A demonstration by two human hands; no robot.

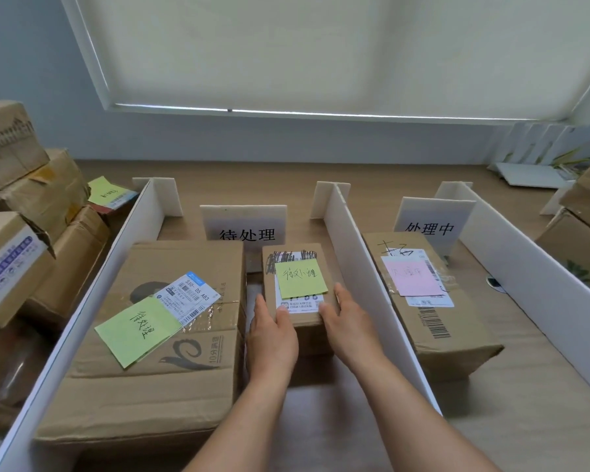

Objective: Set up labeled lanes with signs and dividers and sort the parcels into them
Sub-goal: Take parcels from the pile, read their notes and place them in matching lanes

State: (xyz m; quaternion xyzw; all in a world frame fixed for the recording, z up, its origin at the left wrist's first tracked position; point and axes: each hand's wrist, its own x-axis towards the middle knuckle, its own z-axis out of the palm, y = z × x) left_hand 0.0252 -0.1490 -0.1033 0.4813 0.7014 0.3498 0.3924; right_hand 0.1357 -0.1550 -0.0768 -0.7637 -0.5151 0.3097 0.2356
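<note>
A small cardboard parcel (295,264) with a green sticky note lies in the left lane, in front of the white sign (243,221) reading 待处理. My left hand (273,330) holds its near left corner and my right hand (346,318) holds its near right corner, fingers along the sides. Beside it on the left lies a large parcel (157,362) with a green note. White dividers (365,277) (92,287) (539,274) stand between the lanes. In the right lane a parcel (436,321) with a pink note lies before the sign (431,223) reading 处理中.
A pile of cardboard boxes (24,206) is stacked at the left, outside the lanes, one with a green note (103,191). More boxes (583,219) stand at the right edge. A wall and a window blind (321,52) close off the far side of the wooden table (525,420).
</note>
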